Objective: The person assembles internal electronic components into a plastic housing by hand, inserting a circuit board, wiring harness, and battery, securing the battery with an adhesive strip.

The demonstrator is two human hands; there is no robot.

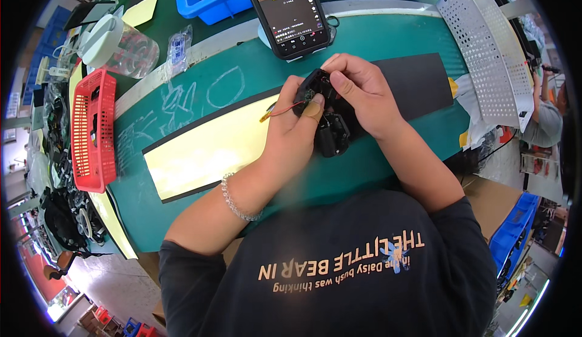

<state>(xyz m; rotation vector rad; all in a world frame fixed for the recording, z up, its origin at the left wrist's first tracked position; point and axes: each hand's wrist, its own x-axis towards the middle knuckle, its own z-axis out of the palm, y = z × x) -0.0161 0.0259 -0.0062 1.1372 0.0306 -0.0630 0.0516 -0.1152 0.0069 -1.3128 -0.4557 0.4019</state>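
Observation:
Both hands hold a small black plastic device (332,136) above the mat, its casing apart enough to show inner parts. My left hand (294,125) is closed round its left side, with the thumb, which wears a tan band, pressed on it. Red and dark wires with a yellow end (265,117) stick out past the left fingers. My right hand (364,91) pinches the upper right of the device between thumb and fingers. What lies under the fingertips is hidden. A bead bracelet (233,200) circles my left wrist.
Beneath lies a long mat, pale yellow (206,149) at left and black (418,85) at right, on a green table (139,216). A phone (288,16) stands ahead, before a blue bin (209,10). A red basket (94,131) and plastic jug (130,49) are left, a perforated white basket (485,52) right.

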